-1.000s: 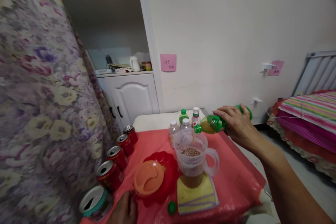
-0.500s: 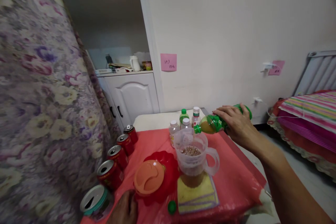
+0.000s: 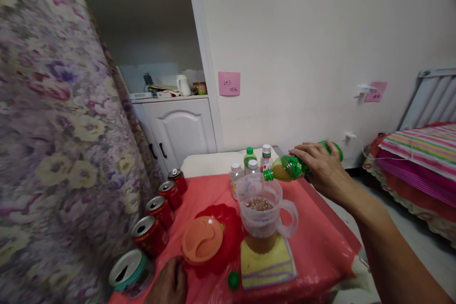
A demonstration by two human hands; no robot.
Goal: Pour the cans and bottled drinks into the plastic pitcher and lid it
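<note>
My right hand (image 3: pixel 318 164) is wrapped round a green drink bottle (image 3: pixel 290 167), tipped nearly level. Its uncapped mouth lies over the rim of a clear plastic measuring jug (image 3: pixel 261 221), which holds brown, bubbly liquid. Under the jug is a folded yellow cloth (image 3: pixel 269 268). My left hand (image 3: pixel 168 284) rests on the table at the lower edge, fingers curled; whether anything is in it is hidden. Close to that hand are an orange divided dish (image 3: pixel 202 240) on a red scalloped plate (image 3: pixel 231 251), a green bottle cap (image 3: pixel 233 280) and an opened teal-rimmed can (image 3: pixel 131 273).
Several red cans (image 3: pixel 149 236) form a row along the table's left side. Behind the jug stand white-capped bottles (image 3: pixel 236 178) and a green-capped bottle (image 3: pixel 250 156). A red cloth (image 3: pixel 313 242) covers the table. A floral curtain (image 3: pixel 64 128) hangs at left; a bed (image 3: pixel 420 152) stands at right.
Almost nothing differs. The bottle stays tipped over the jug in my right hand, and my left hand keeps its place; the view shifts only very slightly.
</note>
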